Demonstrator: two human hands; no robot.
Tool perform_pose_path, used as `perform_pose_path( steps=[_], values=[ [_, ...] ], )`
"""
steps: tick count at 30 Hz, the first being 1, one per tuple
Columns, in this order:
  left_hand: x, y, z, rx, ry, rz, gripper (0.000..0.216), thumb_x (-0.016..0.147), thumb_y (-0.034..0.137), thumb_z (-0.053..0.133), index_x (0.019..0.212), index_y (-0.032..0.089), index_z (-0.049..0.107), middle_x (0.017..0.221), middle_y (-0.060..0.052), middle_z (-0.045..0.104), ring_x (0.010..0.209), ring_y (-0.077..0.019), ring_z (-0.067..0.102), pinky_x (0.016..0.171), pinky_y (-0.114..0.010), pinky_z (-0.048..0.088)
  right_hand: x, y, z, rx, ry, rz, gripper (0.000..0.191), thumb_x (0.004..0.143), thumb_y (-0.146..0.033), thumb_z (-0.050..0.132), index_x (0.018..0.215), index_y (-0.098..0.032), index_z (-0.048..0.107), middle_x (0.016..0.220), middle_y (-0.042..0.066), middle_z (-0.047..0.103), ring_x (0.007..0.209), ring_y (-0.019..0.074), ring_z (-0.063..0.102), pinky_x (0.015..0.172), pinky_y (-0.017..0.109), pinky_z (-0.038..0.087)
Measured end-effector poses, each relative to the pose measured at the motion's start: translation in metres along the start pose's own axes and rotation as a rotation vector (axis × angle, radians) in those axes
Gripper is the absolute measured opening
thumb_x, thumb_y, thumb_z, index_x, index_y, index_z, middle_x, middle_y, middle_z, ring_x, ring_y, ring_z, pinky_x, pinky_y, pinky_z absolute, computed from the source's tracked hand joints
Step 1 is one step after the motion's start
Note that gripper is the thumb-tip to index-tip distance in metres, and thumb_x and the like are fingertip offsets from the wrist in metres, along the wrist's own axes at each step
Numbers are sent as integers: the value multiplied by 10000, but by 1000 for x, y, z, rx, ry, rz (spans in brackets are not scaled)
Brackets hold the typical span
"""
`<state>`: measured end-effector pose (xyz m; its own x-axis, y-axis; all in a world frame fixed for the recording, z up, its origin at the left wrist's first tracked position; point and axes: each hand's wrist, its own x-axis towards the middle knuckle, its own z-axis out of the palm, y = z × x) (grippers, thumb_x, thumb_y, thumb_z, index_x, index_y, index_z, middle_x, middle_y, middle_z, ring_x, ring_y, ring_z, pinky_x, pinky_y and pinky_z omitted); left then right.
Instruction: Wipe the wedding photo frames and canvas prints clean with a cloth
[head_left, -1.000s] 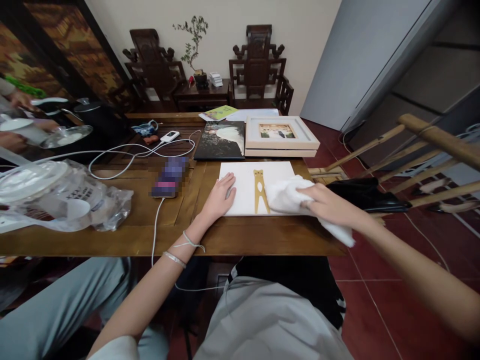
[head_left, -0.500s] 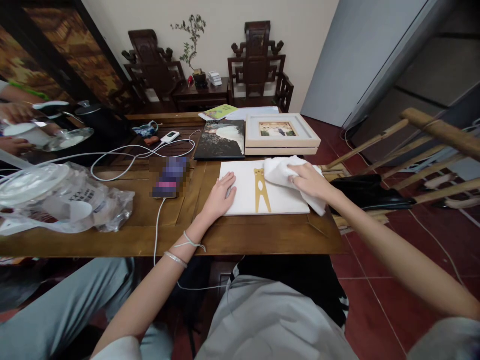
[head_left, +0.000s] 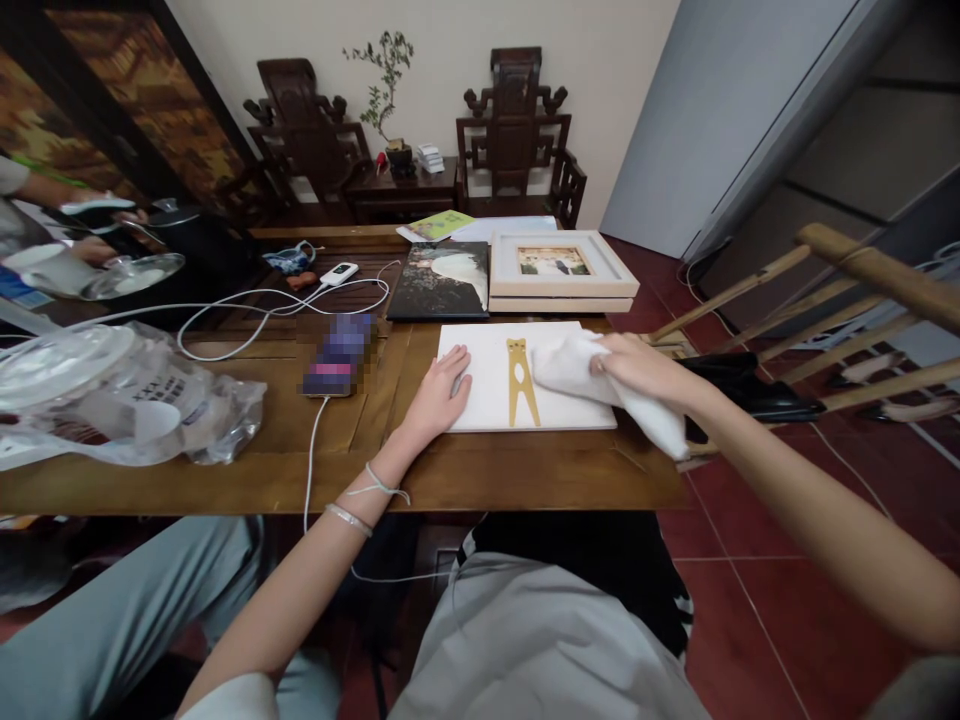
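Note:
A white flat board (head_left: 491, 390) with a gold clip-shaped figure (head_left: 520, 381) lies on the wooden table (head_left: 360, 470) near its front right. My left hand (head_left: 439, 392) rests flat on the board's left edge, fingers spread. My right hand (head_left: 637, 368) grips a white cloth (head_left: 574, 368) and presses it on the board's right part. The cloth's tail hangs past the table's right edge.
Behind the board stand a white picture frame (head_left: 559, 268) and a dark photo book (head_left: 442, 280). A phone (head_left: 337, 355) on a white cable, a clear plastic bag (head_left: 127, 395) and another person's hands (head_left: 82, 215) with dishes are to the left. A bamboo chair (head_left: 825, 320) stands right.
My right hand swept the cloth from the board's near right side up to its far edge, then back toward the middle right. My left hand stayed in place.

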<state>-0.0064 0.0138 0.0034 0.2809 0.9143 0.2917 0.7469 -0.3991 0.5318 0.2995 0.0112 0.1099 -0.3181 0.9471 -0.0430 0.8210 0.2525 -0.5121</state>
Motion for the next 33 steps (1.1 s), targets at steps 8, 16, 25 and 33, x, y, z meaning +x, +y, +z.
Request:
perform_pose_path(
  steps=[8,16,25,33],
  values=[
    [0,-2,0,-14,12,10,459,977,238,456,1392,149,629,1553,-134,548,1505,-294,448,1276,-569,290,68,-45,32,-41,85,-111,237,826,-125,408,933,-179,613,1085,150,734,944,291,641,808,380,484],
    [-1,1,-1,-13,3,2,471,975,228,447,1406,139,616,1557,-146,538,1510,-281,443,1273,-568,286,-25,-73,65,-281,-198,-382,373,863,-57,417,1152,-115,645,1328,267,652,1254,377,612,1132,605,350],
    [-1,3,-1,-5,-2,-5,464,974,205,448,1400,118,612,1566,-161,524,1516,-287,431,1268,-574,292,-57,-66,57,-210,-174,-401,271,818,-87,457,982,-177,653,905,118,721,838,264,646,806,370,473],
    [0,-2,0,-15,3,9,463,979,237,453,1401,152,623,1554,-142,545,1508,-295,443,1273,-576,284,46,-58,47,-203,12,-328,246,824,-79,423,905,-163,639,870,121,716,775,245,601,755,340,426]
  ],
)
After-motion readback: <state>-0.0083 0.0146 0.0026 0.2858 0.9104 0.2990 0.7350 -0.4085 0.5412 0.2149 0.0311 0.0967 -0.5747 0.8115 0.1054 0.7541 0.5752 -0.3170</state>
